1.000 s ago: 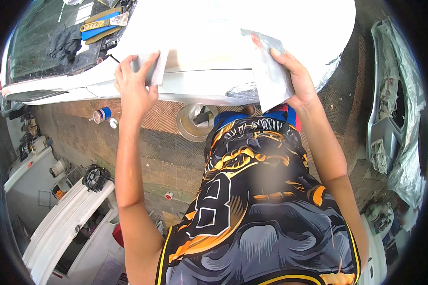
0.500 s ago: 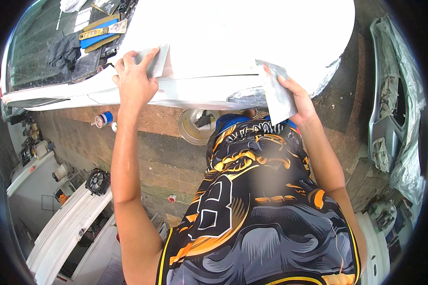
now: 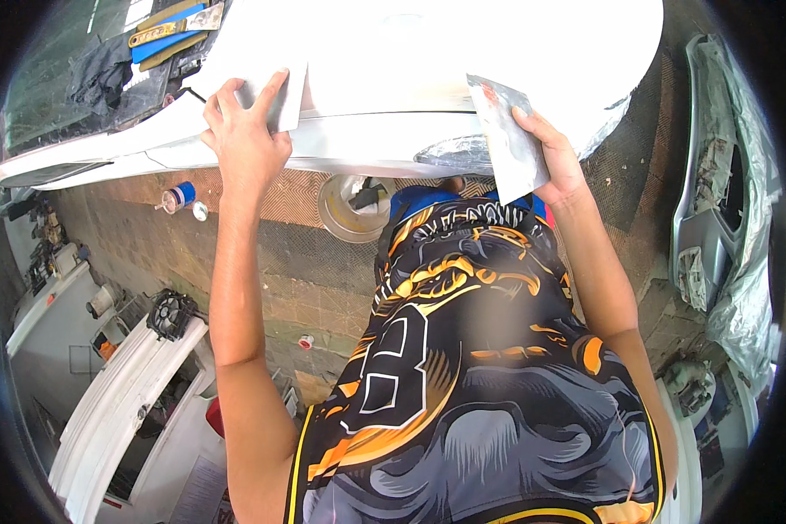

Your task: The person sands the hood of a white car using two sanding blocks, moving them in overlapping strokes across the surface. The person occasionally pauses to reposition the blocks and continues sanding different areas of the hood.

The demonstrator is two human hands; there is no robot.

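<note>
My left hand (image 3: 246, 140) grips a thin grey metal spreader (image 3: 293, 98), its fingers splayed over the plate. The spreader lies against the white car panel (image 3: 384, 61), near the windshield end; its contact edge is hard to make out in the glare. In my right hand (image 3: 557, 164) is a flat, light grey plate (image 3: 511, 144) with a red smear near its far corner. Thumb on top, the hand holds this plate tilted by its right edge, in front of the car's wrapped headlight (image 3: 452, 151).
Scrapers (image 3: 173, 33) and a dark cloth (image 3: 105, 70) lie by the windshield. On the floor stand a round metal basin (image 3: 330, 214) and a blue-labelled can (image 3: 179, 197). A detached bumper (image 3: 686, 201) is at the right; white car parts (image 3: 113, 393) lie lower left.
The car and floor items have shifted slightly up and left in the picture. Both hands keep their holds; the right hand and its plate sit a little higher in the picture.
</note>
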